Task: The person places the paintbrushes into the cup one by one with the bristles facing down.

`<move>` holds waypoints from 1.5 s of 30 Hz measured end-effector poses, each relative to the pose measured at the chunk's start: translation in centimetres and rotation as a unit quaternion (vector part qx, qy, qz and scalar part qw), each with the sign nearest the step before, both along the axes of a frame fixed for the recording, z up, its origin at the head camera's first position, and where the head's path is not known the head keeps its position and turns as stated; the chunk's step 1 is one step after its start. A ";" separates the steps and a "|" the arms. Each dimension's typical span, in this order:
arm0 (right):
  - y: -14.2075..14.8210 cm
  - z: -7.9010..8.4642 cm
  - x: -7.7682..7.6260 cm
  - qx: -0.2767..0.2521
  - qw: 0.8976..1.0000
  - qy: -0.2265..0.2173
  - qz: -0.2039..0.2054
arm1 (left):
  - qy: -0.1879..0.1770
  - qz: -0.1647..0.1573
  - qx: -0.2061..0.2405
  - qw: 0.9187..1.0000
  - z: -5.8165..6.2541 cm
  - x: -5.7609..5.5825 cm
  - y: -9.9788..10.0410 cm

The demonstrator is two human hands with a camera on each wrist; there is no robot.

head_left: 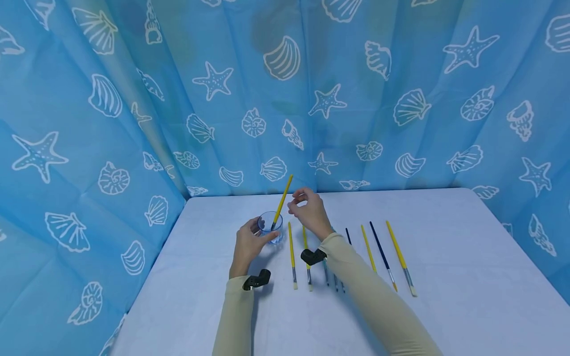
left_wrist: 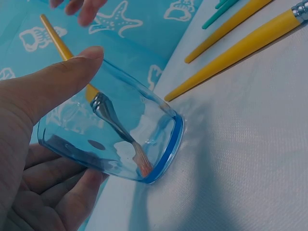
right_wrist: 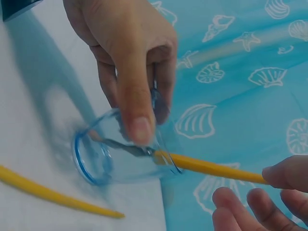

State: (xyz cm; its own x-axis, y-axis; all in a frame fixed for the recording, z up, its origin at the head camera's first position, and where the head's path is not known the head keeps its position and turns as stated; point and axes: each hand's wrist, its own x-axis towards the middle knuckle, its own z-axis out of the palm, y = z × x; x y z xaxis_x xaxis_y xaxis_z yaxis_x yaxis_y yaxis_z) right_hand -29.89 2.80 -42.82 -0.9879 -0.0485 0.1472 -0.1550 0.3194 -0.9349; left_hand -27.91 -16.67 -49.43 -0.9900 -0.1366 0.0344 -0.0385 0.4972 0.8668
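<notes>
My left hand (head_left: 249,243) grips a clear blue-tinted cup (left_wrist: 159,127), thumb on the near side and fingers round the far side. Inside the cup a yellow-handled paintbrush (head_left: 282,201) leans, bristles down at the base, its handle rising past the rim. Just right of that handle is my right hand (head_left: 310,211), fingers loosely bent and holding nothing. In the right wrist view its thumb (right_wrist: 288,174) overlaps the handle's end, while the head and left wrist views show fingers and handle apart.
Several more paintbrushes lie on the white-covered table (head_left: 191,296), bristles toward me. They include a yellow one (head_left: 291,249) near the cup, a dark blue one (head_left: 380,249) and a thick yellow one (head_left: 396,244) at the right. My right forearm hides part of the row. A blue seashell-patterned curtain (head_left: 249,99) hangs behind.
</notes>
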 end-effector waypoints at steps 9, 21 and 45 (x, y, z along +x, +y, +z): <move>3.6 1.1 0.9 0.034 0.999 0.011 -0.015 | -0.005 0.008 -0.006 1.000 0.1 0.0 -0.1; 10.6 1.6 2.5 0.089 0.994 0.035 -0.042 | 0.001 0.000 -0.001 1.000 0.3 0.0 0.0; 20.6 -3.1 5.3 0.197 0.969 -0.078 -0.127 | -0.005 0.006 0.002 1.000 0.0 0.1 0.2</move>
